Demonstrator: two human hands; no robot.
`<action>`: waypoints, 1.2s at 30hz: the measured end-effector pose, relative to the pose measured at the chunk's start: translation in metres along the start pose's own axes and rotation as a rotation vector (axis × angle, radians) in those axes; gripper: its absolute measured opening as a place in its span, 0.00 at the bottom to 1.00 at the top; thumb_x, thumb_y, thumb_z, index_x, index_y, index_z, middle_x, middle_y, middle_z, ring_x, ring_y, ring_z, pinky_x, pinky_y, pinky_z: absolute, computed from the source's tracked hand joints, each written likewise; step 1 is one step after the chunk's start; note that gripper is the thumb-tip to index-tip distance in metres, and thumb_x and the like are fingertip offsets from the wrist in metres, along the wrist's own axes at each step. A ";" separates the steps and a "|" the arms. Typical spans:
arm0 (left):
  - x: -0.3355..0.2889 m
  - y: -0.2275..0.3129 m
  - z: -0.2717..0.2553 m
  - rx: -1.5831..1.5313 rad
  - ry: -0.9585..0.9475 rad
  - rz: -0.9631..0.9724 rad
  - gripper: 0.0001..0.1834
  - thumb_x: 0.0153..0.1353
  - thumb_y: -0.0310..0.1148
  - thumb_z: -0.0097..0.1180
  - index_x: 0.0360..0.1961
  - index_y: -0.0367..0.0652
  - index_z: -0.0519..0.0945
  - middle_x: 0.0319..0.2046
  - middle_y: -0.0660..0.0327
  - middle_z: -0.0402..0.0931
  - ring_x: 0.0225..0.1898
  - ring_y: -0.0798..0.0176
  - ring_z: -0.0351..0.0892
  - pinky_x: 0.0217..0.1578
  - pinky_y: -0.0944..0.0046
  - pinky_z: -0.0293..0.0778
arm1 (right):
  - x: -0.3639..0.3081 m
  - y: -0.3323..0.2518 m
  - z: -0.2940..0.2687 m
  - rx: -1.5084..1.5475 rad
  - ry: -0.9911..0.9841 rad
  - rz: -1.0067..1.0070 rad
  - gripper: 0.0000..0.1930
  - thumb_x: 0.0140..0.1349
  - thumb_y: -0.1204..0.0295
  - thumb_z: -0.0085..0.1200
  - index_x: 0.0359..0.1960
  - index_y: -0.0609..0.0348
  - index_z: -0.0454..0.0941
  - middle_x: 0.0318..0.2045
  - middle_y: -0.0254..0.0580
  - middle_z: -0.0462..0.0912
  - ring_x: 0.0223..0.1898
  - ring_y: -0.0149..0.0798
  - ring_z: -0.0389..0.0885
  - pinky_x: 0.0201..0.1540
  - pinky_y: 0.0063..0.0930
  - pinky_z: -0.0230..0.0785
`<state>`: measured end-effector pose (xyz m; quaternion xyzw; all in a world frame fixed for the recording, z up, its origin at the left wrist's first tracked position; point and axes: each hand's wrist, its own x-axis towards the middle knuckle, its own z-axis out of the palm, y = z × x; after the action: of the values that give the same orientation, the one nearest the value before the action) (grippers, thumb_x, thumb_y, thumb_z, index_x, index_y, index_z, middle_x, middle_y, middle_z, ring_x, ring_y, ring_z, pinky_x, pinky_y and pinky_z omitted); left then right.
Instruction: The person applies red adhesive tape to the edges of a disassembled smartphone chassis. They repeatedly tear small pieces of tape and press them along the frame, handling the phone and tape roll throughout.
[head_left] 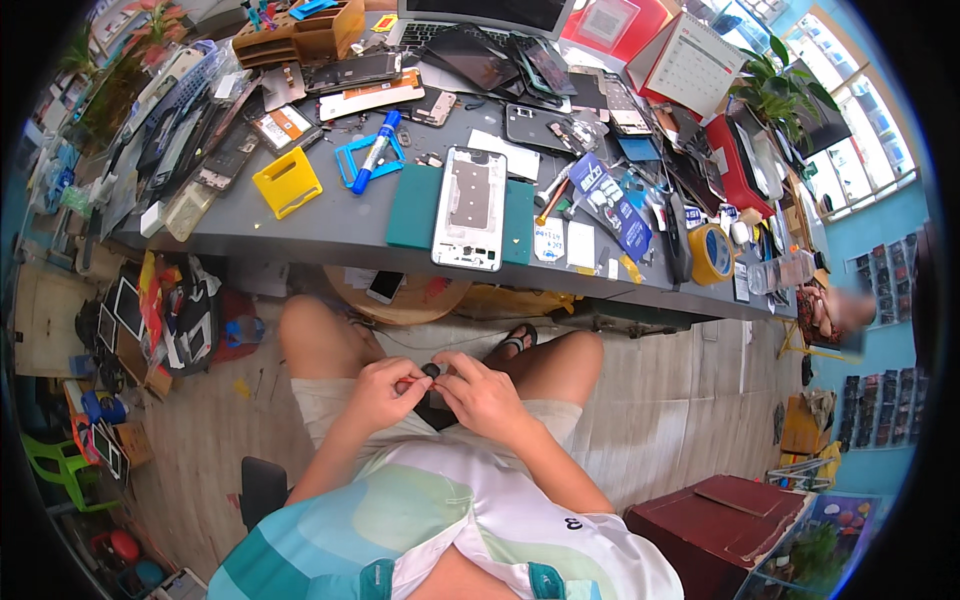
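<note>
Both hands meet over the lap, off the surface (335, 215); left hand (387, 394) has its fingers pinched nearly closed on a slim red item (405, 379); right hand (480, 396) has its fingers curled in, with only a small gap, on a small dark round piece (431, 370) sitting between the two hands; piece is tiny and part-covered, so I can't say what it is or whether it joins the red item

Main risk: slip of a fingertip pinch; nothing but lap and wood-look floor (640, 425) below, so a dropped piece could bounce or roll out of sight; cause would be uneven force between the hands or a sudden release

Second risk: bare phone frame (470, 210) lies across the green mat (412, 207) near the front edge; a knee or forearm bump could tip it off; loose parts crowd the surface behind, so small bits could easily get mixed up
</note>
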<state>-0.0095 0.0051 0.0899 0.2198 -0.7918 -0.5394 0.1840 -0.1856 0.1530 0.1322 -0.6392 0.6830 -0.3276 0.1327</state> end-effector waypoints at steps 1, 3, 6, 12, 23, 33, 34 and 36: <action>0.001 0.002 0.000 0.002 -0.001 0.001 0.07 0.67 0.26 0.70 0.35 0.33 0.86 0.27 0.57 0.82 0.25 0.66 0.78 0.28 0.63 0.73 | 0.000 0.001 -0.001 -0.005 -0.009 0.001 0.05 0.67 0.73 0.68 0.40 0.60 0.87 0.59 0.37 0.84 0.46 0.42 0.89 0.38 0.40 0.83; 0.002 0.007 -0.001 0.010 0.000 0.003 0.07 0.67 0.26 0.71 0.34 0.33 0.86 0.26 0.58 0.81 0.25 0.66 0.78 0.27 0.63 0.73 | 0.000 0.002 -0.002 -0.015 -0.026 -0.001 0.06 0.65 0.75 0.69 0.42 0.58 0.89 0.59 0.37 0.83 0.45 0.39 0.90 0.39 0.39 0.83; 0.003 0.011 -0.003 -0.003 -0.005 -0.006 0.07 0.67 0.27 0.71 0.34 0.34 0.87 0.25 0.58 0.80 0.24 0.66 0.77 0.27 0.63 0.72 | -0.001 0.003 -0.002 0.013 -0.019 0.002 0.05 0.69 0.72 0.67 0.40 0.60 0.87 0.59 0.38 0.84 0.46 0.45 0.90 0.38 0.42 0.82; 0.001 0.002 -0.001 0.026 0.030 0.013 0.07 0.68 0.27 0.71 0.35 0.33 0.87 0.26 0.58 0.81 0.25 0.68 0.77 0.27 0.64 0.72 | -0.002 0.007 0.000 0.007 -0.002 0.022 0.07 0.69 0.71 0.68 0.42 0.60 0.87 0.58 0.39 0.85 0.45 0.46 0.90 0.38 0.42 0.83; 0.001 0.003 -0.002 -0.277 0.085 -0.118 0.07 0.71 0.27 0.69 0.38 0.32 0.88 0.31 0.62 0.87 0.33 0.75 0.79 0.35 0.68 0.76 | -0.007 0.015 0.005 0.037 0.087 0.054 0.08 0.67 0.70 0.71 0.42 0.60 0.87 0.50 0.39 0.88 0.41 0.46 0.91 0.38 0.41 0.84; 0.002 -0.009 0.000 -0.295 -0.136 -0.299 0.12 0.76 0.32 0.63 0.41 0.32 0.89 0.33 0.63 0.88 0.38 0.74 0.82 0.41 0.68 0.76 | -0.004 0.013 0.003 0.160 0.129 0.069 0.07 0.68 0.72 0.70 0.41 0.60 0.85 0.50 0.41 0.89 0.41 0.48 0.90 0.41 0.42 0.84; 0.002 -0.009 0.001 -0.316 -0.133 -0.301 0.12 0.76 0.32 0.63 0.41 0.32 0.89 0.33 0.64 0.88 0.37 0.73 0.81 0.41 0.68 0.76 | -0.004 0.012 0.003 0.161 0.132 0.071 0.07 0.68 0.72 0.70 0.42 0.60 0.85 0.49 0.40 0.89 0.42 0.48 0.90 0.41 0.42 0.84; 0.002 -0.007 0.002 -0.359 -0.125 -0.306 0.12 0.76 0.32 0.62 0.40 0.33 0.89 0.33 0.65 0.87 0.36 0.73 0.79 0.40 0.68 0.74 | -0.003 0.011 0.001 0.162 0.137 0.072 0.07 0.68 0.72 0.70 0.42 0.60 0.85 0.49 0.40 0.89 0.42 0.48 0.91 0.42 0.41 0.84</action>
<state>-0.0109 0.0033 0.0825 0.2673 -0.6506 -0.7055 0.0870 -0.1927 0.1554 0.1238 -0.5777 0.6841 -0.4197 0.1488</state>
